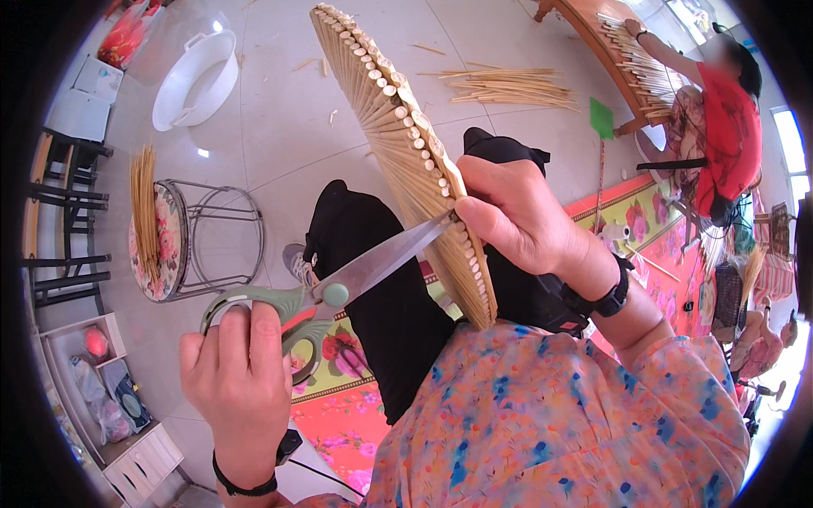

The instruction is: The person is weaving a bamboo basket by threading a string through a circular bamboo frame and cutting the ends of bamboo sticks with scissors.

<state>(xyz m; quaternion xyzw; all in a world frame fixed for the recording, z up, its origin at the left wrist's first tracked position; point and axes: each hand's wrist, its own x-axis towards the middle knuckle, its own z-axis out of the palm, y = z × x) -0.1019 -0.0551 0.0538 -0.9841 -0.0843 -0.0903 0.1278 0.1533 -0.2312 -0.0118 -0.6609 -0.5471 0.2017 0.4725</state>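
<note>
My left hand (241, 368) is closed round the green handles of a pair of scissors (373, 269). Their blades point up to the right, and the tips touch the rim of a round woven straw piece (398, 144) close to my right thumb. Pale cut straw ends line that rim like a row of dots, and the straws fan inward from it. My right hand (517, 212) pinches the rim between thumb and fingers, holding the piece on edge above my lap. Whether a straw lies between the blades is too small to tell.
A stool (169, 220) at the left bears a bundle of straws (144, 212). Behind it stands a white tub (196, 80). More straws (512, 87) lie on the tiled floor. At the right, a person in red (732, 127) works at a wooden table (593, 51).
</note>
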